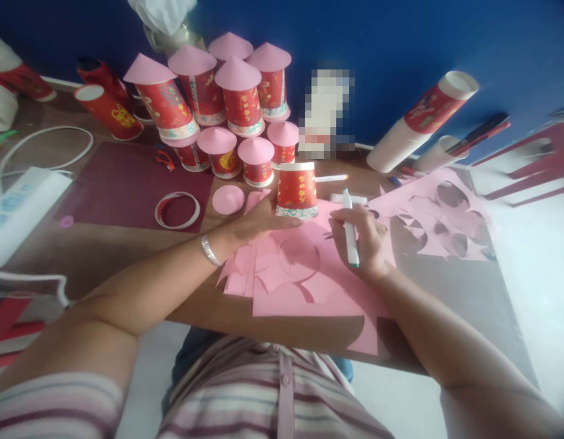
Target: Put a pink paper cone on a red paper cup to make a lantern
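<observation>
My left hand (267,218) is closed round the lower part of a small red paper tube (297,188), which stands upright with a white top edge and a green-patterned white band at the bottom. In my right hand (366,238) is a white marker (350,235), its dark tip pointing up and its green end down. The tip is apart from the tube. Pink paper sheets (304,302) with cut circles and scraps lie under both hands. A pink paper disc (228,199) rests left of the tube.
Several red tubes with pink cone roofs (238,74) stand at the back. A white-edged ring (177,211) lies on a maroon sheet (121,183). On the right are pink paper with cut-out holes (430,213), a tall tube (421,122) and a pen cup (439,155).
</observation>
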`<state>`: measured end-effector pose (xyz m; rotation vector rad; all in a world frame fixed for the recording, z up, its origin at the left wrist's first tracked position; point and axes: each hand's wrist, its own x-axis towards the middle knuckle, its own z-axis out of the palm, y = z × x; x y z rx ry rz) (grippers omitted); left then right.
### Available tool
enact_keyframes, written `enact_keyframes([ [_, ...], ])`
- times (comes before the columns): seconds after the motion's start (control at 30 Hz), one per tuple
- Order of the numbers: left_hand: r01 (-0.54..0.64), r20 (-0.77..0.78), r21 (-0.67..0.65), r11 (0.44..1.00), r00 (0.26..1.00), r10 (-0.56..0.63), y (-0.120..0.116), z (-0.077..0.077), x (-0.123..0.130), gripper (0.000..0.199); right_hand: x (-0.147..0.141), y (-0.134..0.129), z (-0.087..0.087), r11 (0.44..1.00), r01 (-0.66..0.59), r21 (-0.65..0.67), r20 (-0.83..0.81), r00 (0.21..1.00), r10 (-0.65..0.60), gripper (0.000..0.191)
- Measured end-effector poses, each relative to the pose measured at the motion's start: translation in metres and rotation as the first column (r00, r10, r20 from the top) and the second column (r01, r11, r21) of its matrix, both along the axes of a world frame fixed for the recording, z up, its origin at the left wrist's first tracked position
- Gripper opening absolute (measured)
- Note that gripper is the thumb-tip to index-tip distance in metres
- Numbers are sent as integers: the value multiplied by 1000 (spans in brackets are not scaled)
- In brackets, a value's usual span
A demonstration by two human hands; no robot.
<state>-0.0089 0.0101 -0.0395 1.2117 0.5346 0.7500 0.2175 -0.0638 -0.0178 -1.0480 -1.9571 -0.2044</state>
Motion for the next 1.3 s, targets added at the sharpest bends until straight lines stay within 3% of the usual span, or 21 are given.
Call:
enact_keyframes([
  [0.13, 44, 26, 7, 999, 999, -45, 1, 1, -2, 60, 3, 6, -9, 999, 31, -32, -15, 999, -31, 18],
  [0.27, 71, 18, -2, 997, 997, -71, 0, 3, -2, 60, 1, 6, -16, 998, -55, -25, -57, 997, 54, 29],
  [0.53, 155, 5, 14, 988, 988, -155, -3, 8, -2, 56, -2, 6, -16, 997, -63, 40, -53, 996, 65, 27],
  [0.73, 128, 34, -13, 992, 991, -128, -2, 7, 0, 64, -1, 6, -15, 997, -37, 70, -30, 999, 39, 24],
  [1.07, 0, 16, 191, 982, 1000, -3, -3, 2, 9, 68, 6, 5, -11, 977, -79, 198, 213, 976, 36, 30],
  [1.3, 53, 8, 129, 990, 998, -54, -4, -3, 6, 63, 5, 6, -12, 977, -108, 185, 211, 975, 67, 29],
])
